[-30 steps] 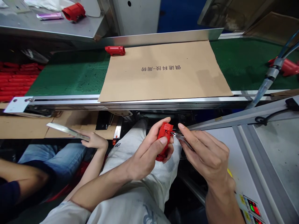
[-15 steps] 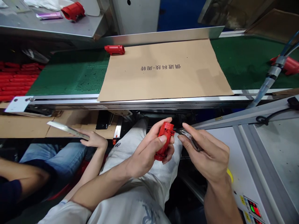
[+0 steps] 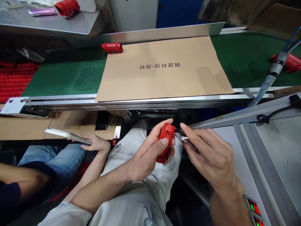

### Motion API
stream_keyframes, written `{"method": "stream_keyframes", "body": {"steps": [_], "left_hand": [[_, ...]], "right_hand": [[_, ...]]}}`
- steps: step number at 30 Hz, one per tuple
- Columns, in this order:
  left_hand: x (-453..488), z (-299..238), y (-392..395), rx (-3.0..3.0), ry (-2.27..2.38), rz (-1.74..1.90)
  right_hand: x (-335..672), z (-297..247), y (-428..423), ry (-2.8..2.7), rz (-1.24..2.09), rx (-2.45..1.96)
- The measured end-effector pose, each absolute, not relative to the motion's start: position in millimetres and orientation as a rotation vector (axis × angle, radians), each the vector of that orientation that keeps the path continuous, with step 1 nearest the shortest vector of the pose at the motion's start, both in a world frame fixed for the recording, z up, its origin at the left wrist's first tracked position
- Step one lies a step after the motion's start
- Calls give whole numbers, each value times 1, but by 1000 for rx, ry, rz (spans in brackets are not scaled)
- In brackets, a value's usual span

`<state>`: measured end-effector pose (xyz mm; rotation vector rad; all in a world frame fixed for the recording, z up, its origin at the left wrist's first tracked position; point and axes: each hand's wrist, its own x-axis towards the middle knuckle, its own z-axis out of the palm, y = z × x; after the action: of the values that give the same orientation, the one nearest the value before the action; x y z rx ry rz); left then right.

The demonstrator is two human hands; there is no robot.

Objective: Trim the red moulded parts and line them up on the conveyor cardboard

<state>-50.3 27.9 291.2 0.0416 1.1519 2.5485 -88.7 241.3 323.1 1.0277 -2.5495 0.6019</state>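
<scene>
My left hand (image 3: 150, 150) is wrapped around a small red plastic part (image 3: 165, 141), held upright over my lap. My right hand (image 3: 209, 153) pinches thin metal tweezers (image 3: 185, 140), and their tip touches the top of the red part. Both hands hover just below the front rail of a green conveyor belt (image 3: 68, 72).
A brown cardboard sheet (image 3: 162, 69) with printed characters lies on the belt, with another red part (image 3: 112, 47) at its far left corner. Red parts (image 3: 14, 81) are stacked at the left. A co-worker's hand (image 3: 97, 144) at the left holds a flat metal piece (image 3: 67, 135). A grey machine top (image 3: 270, 150) stands at the right.
My right hand drew the tweezers a little away from the red part, then brought the tip back against its top. The view shifted slightly downward.
</scene>
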Motion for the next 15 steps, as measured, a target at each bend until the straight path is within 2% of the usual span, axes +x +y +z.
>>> {"method": "stream_keyframes", "body": {"steps": [4, 11, 13, 15], "left_hand": [[-51, 291, 27, 32, 1186, 2521], [-53, 289, 27, 23, 1198, 2499], [-54, 289, 27, 43, 1164, 2517], [-54, 290, 28, 68, 1113, 2545]], "right_hand": [[-89, 326, 243, -2568, 515, 1028], [-89, 319, 242, -2573, 573, 1026], [-89, 315, 238, -2572, 716, 981], [-87, 310, 235, -2538, 1016, 808]]}}
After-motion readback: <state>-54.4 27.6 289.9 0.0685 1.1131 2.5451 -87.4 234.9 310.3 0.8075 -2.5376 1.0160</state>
